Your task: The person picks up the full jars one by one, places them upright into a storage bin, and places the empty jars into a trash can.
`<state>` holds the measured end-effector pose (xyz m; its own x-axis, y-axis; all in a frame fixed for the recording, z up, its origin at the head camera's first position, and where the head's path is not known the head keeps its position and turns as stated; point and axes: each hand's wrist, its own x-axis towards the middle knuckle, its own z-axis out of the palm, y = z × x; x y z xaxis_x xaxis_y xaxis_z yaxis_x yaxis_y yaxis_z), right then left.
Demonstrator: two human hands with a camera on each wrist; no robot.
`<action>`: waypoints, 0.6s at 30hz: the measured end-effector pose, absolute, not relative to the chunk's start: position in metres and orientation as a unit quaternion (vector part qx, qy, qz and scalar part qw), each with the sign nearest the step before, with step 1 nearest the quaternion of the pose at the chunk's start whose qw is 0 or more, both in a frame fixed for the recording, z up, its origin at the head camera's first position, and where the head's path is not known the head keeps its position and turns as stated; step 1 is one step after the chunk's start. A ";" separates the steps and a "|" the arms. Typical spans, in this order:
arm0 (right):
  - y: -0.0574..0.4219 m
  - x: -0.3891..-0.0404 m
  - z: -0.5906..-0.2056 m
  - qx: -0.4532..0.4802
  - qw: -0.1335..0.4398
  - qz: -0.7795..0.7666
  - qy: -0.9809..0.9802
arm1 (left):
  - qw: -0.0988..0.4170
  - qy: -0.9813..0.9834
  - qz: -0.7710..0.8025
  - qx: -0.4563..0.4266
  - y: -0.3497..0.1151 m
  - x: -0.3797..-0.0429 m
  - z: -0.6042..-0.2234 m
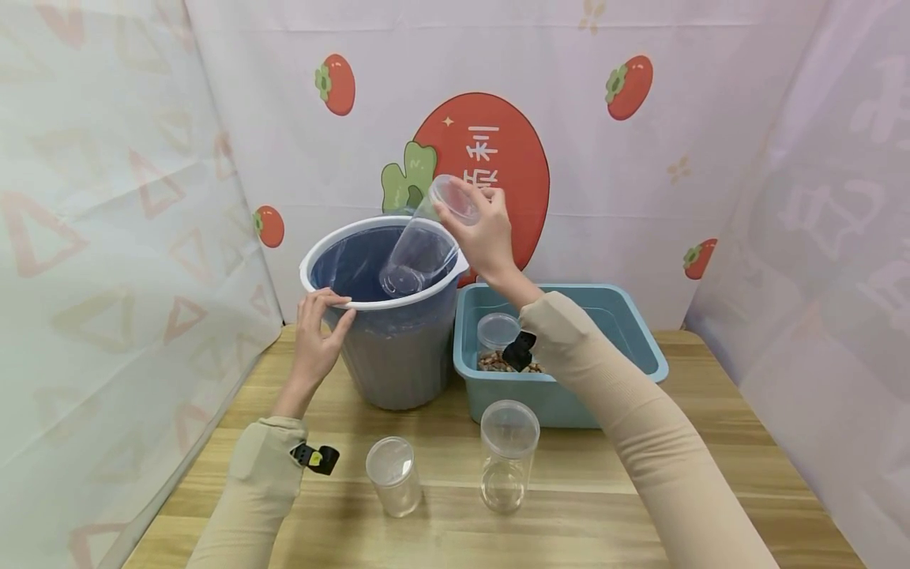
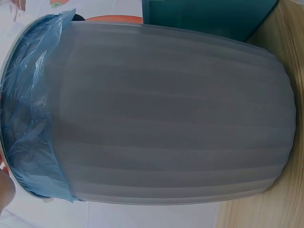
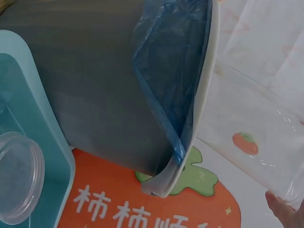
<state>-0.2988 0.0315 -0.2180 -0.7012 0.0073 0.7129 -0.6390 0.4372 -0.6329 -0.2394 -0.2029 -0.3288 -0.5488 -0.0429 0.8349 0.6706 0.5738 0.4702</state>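
Observation:
A grey trash bin point(image 1: 398, 367) stands on the table, lined with a blue plastic bag point(image 2: 28, 142) folded over its white rim. My left hand point(image 1: 316, 336) grips that rim at the front left, thumb on the outer side. In my right hand point(image 1: 489, 233) is a clear plastic jar point(image 1: 421, 245), held by its upper end above the bin. The jar tilts so its lower end dips into the bin's mouth; I see nothing inside it. The right wrist view shows the jar point(image 3: 256, 128) beyond the rim, with fingertips point(image 3: 278, 206) at its end.
A teal tub point(image 1: 562, 395) sits right of the bin, holding a lidded jar point(image 1: 498, 328) and small brown pieces point(image 1: 494, 362). Nearer me stand a short lidded jar point(image 1: 394, 478) and a taller one point(image 1: 508, 454). Printed cloth walls point(image 1: 604, 182) surround the wooden table point(image 1: 604, 514).

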 end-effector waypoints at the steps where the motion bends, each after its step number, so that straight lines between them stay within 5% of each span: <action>1: 0.030 -0.299 -0.220 0.207 0.327 0.486 -0.783 | 0.429 -0.776 -0.416 -0.202 -0.201 -0.236 -0.326; 18: 0.011 -0.306 -0.246 0.246 0.231 0.429 -0.838 | 0.426 -0.776 -0.418 -0.204 -0.193 -0.225 -0.316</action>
